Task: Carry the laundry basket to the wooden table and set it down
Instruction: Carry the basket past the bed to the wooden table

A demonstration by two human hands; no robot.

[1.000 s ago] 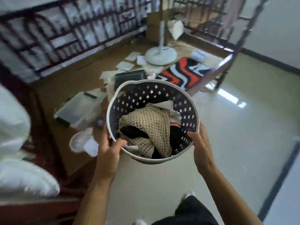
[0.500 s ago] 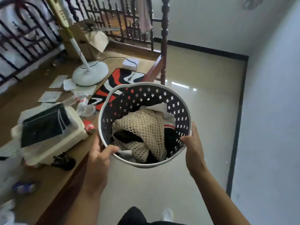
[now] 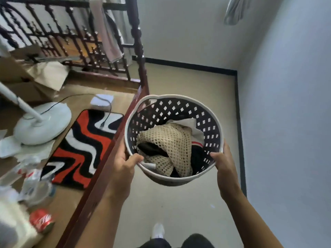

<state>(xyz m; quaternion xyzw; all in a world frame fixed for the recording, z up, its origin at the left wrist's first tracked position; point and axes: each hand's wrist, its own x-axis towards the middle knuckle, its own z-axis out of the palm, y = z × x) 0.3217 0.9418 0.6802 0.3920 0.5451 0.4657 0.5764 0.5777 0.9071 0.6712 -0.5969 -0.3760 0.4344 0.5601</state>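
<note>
The laundry basket (image 3: 174, 140) hung in the air over the pale floor, just beside the raised wooden edge (image 3: 107, 154) on the person's left, with the left hand (image 3: 123, 167) and the right hand (image 3: 224, 169) each closed around the near rim, thumbs hooked inside — so a knock against that edge, or a slackening of either grip, looked likely to tip it and spill the clothes. Counted, there were two hands, one basket holding one cream mesh garment (image 3: 170, 145) over some dark and white pieces too tangled to number, one white fan base (image 3: 43, 122), one striped rug (image 3: 80, 145) and one red can (image 3: 42, 220) — the wooden table itself could not be identified for certain.
</note>
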